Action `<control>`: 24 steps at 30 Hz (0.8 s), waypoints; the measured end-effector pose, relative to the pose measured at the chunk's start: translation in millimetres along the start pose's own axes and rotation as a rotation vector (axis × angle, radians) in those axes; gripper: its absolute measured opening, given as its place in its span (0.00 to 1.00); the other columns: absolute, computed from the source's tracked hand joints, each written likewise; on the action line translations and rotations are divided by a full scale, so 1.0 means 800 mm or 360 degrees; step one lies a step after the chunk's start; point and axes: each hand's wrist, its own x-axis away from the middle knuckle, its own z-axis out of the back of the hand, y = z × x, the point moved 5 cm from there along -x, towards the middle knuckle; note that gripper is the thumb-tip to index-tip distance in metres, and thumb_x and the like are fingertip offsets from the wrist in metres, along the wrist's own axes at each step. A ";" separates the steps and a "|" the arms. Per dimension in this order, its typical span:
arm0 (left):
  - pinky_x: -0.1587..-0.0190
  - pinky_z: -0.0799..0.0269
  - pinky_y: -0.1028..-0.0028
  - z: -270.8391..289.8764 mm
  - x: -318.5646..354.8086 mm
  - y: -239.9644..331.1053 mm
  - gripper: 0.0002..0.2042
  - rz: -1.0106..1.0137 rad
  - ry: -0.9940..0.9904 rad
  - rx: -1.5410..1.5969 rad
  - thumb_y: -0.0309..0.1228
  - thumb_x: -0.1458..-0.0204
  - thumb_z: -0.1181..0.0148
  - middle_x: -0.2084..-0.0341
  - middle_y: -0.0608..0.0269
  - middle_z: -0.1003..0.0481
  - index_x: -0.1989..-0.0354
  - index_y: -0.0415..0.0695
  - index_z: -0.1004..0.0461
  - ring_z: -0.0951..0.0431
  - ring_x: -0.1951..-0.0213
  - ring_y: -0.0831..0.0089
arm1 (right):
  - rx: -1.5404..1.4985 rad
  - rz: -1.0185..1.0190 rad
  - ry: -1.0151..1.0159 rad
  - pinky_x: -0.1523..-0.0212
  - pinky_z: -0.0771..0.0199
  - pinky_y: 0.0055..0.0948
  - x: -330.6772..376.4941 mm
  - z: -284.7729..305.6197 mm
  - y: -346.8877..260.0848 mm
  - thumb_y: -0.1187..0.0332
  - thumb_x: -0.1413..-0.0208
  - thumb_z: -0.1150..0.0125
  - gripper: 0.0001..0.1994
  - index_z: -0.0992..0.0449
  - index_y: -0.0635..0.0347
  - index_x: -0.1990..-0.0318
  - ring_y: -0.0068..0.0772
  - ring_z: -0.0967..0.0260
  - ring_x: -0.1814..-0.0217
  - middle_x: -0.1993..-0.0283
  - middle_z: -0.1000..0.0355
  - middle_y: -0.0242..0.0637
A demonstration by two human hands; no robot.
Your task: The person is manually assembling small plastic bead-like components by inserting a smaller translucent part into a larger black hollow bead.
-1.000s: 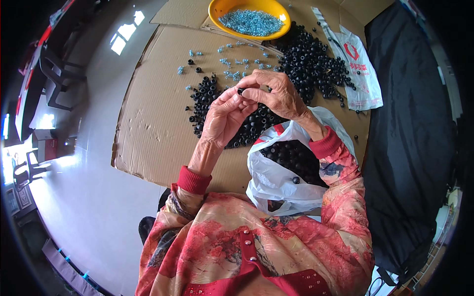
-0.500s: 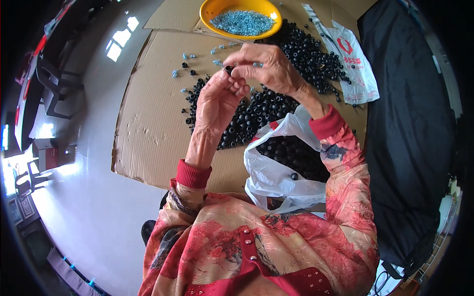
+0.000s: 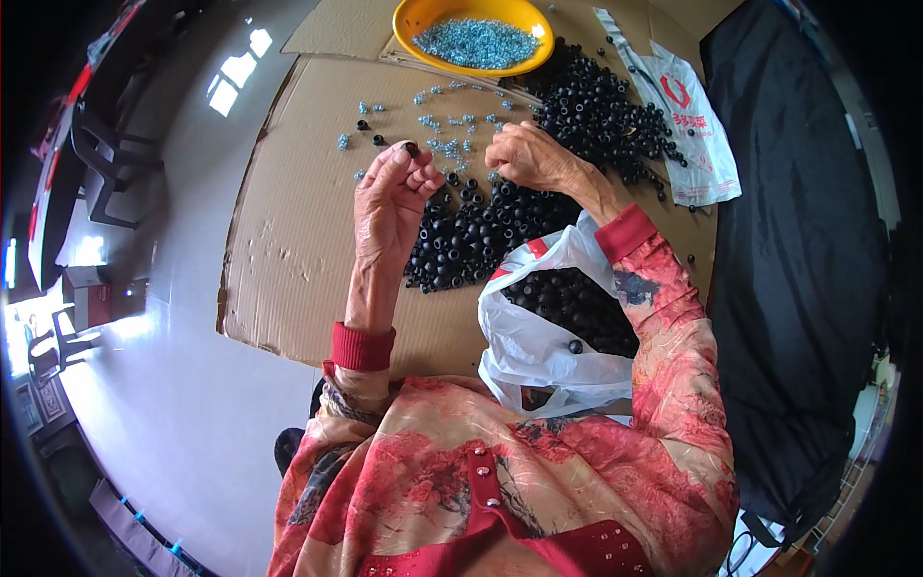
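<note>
My left hand [image 3: 389,197] is raised over the cardboard. Its thumb and forefinger pinch a black ball cap [image 3: 411,150], a small round piece with an opening. To its right, my right hand [image 3: 531,156] is closed, fingers curled down; whatever it may hold is hidden. Small shiny blue-silver pieces [image 3: 449,148], too small to identify, are scattered between the hands. A heap of black ball caps [image 3: 471,236] lies just below, and a second heap [image 3: 601,106] is beyond my right hand.
Flattened cardboard [image 3: 288,231] covers the work surface. At the far side a yellow bowl [image 3: 402,34] holds many blue-silver pieces. An open white plastic bag [image 3: 519,341] full of black caps stands near my body. A flat white bag [image 3: 707,159] and black cloth [image 3: 788,240] are at right.
My hands have come apart after meeting at the black ball cap. The left moved left and slightly down, keeping the cap; the right moved right and down toward the cardboard, its fingers curling.
</note>
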 end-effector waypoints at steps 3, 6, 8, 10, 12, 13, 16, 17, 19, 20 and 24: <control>0.60 0.26 0.70 -0.003 0.002 -0.004 0.07 0.0008 0.0013 -0.0027 0.29 0.46 0.48 0.69 0.58 0.25 0.63 0.39 0.29 0.24 0.68 0.73 | 0.0139 0.0010 -0.0142 0.57 0.37 0.37 -0.001 -0.007 -0.002 0.74 0.59 0.52 0.05 0.29 0.61 0.79 0.39 0.36 0.68 0.76 0.32 0.37; 0.60 0.26 0.70 -0.003 0.004 -0.012 0.07 0.0024 0.0002 -0.0067 0.29 0.45 0.49 0.69 0.58 0.25 0.63 0.39 0.29 0.24 0.68 0.73 | 0.0020 0.0028 -0.0060 0.58 0.38 0.37 -0.001 -0.013 0.004 0.73 0.59 0.52 0.04 0.29 0.61 0.78 0.39 0.35 0.67 0.76 0.32 0.37; 0.61 0.25 0.70 0.002 0.004 -0.019 0.08 0.0067 0.0060 -0.0054 0.29 0.47 0.46 0.69 0.57 0.25 0.62 0.38 0.29 0.24 0.70 0.71 | 0.0040 0.0005 -0.0048 0.56 0.39 0.39 0.000 -0.016 0.002 0.73 0.58 0.52 0.05 0.29 0.61 0.78 0.40 0.34 0.67 0.76 0.32 0.38; 0.61 0.25 0.70 0.002 0.006 -0.021 0.08 0.0068 0.0065 -0.0063 0.29 0.47 0.46 0.70 0.57 0.25 0.62 0.38 0.29 0.24 0.70 0.71 | 0.0053 -0.0008 -0.0039 0.55 0.39 0.40 -0.003 -0.018 -0.002 0.73 0.58 0.52 0.05 0.30 0.61 0.78 0.40 0.34 0.67 0.76 0.31 0.38; 0.61 0.26 0.69 0.003 0.006 -0.025 0.08 0.0088 0.0079 -0.0057 0.28 0.47 0.46 0.70 0.57 0.25 0.62 0.38 0.29 0.24 0.70 0.71 | 0.0143 0.0007 0.0138 0.56 0.37 0.39 -0.006 -0.011 0.000 0.73 0.56 0.52 0.05 0.29 0.62 0.76 0.41 0.32 0.68 0.76 0.31 0.39; 0.61 0.26 0.69 0.002 0.005 -0.025 0.08 0.0091 0.0074 -0.0055 0.28 0.47 0.46 0.70 0.57 0.25 0.62 0.38 0.29 0.24 0.70 0.71 | 0.0147 0.0002 0.0138 0.56 0.37 0.39 -0.005 -0.010 0.006 0.73 0.56 0.52 0.05 0.29 0.62 0.76 0.41 0.32 0.68 0.76 0.31 0.39; 0.61 0.25 0.69 0.003 0.005 -0.024 0.07 0.0079 0.0057 -0.0052 0.28 0.47 0.46 0.70 0.57 0.25 0.62 0.38 0.29 0.23 0.70 0.71 | -0.0137 -0.0021 0.0276 0.59 0.34 0.36 -0.003 0.003 0.019 0.73 0.55 0.51 0.05 0.28 0.62 0.75 0.40 0.32 0.69 0.76 0.30 0.39; 0.61 0.25 0.69 0.005 0.006 -0.022 0.07 0.0073 0.0063 -0.0069 0.28 0.47 0.46 0.70 0.57 0.25 0.62 0.38 0.29 0.23 0.70 0.71 | -0.0107 -0.0028 0.0319 0.62 0.31 0.36 -0.003 0.009 0.021 0.74 0.56 0.51 0.05 0.27 0.62 0.74 0.41 0.30 0.69 0.75 0.29 0.41; 0.61 0.25 0.69 0.005 0.006 -0.022 0.08 0.0073 0.0064 -0.0082 0.28 0.47 0.46 0.70 0.57 0.25 0.62 0.38 0.29 0.23 0.70 0.71 | -0.0110 -0.0104 0.0331 0.62 0.32 0.34 -0.001 0.012 0.026 0.73 0.55 0.50 0.06 0.27 0.63 0.73 0.39 0.32 0.69 0.75 0.30 0.39; 0.61 0.25 0.69 0.005 0.006 -0.023 0.08 0.0075 0.0067 -0.0091 0.27 0.47 0.46 0.70 0.57 0.25 0.62 0.38 0.29 0.23 0.70 0.71 | -0.0110 -0.0104 0.0330 0.62 0.32 0.34 -0.001 0.011 0.026 0.73 0.55 0.50 0.06 0.27 0.63 0.73 0.39 0.32 0.69 0.75 0.30 0.39; 0.61 0.25 0.70 0.002 0.007 -0.025 0.08 0.0084 0.0057 -0.0109 0.27 0.47 0.47 0.69 0.56 0.25 0.61 0.37 0.29 0.24 0.69 0.71 | 0.0065 0.0003 0.0341 0.62 0.33 0.34 -0.004 0.000 0.018 0.72 0.56 0.49 0.05 0.28 0.63 0.74 0.39 0.32 0.68 0.75 0.30 0.39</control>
